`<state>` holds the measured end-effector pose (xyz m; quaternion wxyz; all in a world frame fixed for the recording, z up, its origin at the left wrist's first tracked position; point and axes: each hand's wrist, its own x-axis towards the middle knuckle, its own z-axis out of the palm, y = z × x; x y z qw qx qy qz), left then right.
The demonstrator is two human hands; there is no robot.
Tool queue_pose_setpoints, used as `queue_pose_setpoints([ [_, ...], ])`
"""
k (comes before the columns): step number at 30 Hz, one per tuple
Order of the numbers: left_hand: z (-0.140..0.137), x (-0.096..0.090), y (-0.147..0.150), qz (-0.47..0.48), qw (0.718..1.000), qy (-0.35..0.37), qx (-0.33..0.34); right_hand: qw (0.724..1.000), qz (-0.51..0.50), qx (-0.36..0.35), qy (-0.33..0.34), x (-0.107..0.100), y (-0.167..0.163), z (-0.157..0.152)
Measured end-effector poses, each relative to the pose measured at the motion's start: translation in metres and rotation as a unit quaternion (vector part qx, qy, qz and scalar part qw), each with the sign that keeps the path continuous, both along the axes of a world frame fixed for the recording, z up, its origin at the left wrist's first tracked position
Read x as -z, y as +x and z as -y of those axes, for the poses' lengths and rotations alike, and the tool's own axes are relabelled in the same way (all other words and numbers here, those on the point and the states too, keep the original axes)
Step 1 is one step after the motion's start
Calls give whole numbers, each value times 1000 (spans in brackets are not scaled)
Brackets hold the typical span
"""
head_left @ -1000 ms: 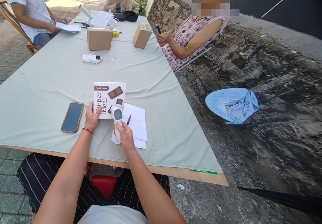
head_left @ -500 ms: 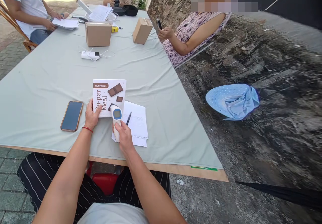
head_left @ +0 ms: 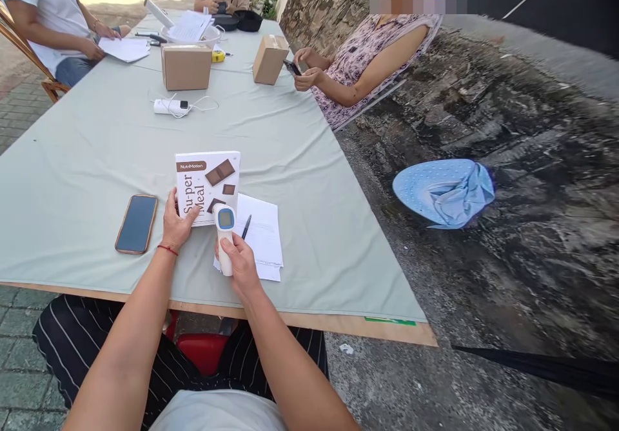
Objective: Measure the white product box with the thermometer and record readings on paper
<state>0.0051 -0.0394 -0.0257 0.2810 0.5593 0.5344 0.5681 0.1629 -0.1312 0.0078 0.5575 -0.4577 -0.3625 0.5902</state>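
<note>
My left hand [head_left: 178, 223] grips the lower left corner of a white box [head_left: 200, 182] printed "NutriMotion Su-per Meal", its thumb across the front. Wrapped round the handle of a white infrared thermometer [head_left: 225, 240] is my right hand [head_left: 239, 263]. The thermometer's blue-framed screen [head_left: 225, 218] faces me, and its head overlaps the box's lower right corner. Printed sheets [head_left: 261, 237] lie to the right of the box, with a black pen [head_left: 246, 228] on top. A smartphone [head_left: 137, 224] in a brown case lies left of my left hand.
Farther up the cloth-covered table [head_left: 290, 160] are a white device with a cable [head_left: 171, 106], two cardboard boxes [head_left: 186, 66] [head_left: 269, 60] and a yellow tape measure [head_left: 217, 56]. Three people sit around it; the one at right holds a phone [head_left: 292, 68]. A blue hat [head_left: 442, 192] lies at right.
The white box has tilted slightly, showing its right edge more. The person at right has lowered the phone and brought a second hand to it. My view has shifted a little.
</note>
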Motion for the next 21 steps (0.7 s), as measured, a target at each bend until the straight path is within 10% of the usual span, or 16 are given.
queue_pose_setpoints([
  [21, -11, 4, 0, -118, 983, 52, -127, 997, -24, 66, -15, -22, 36, 18],
])
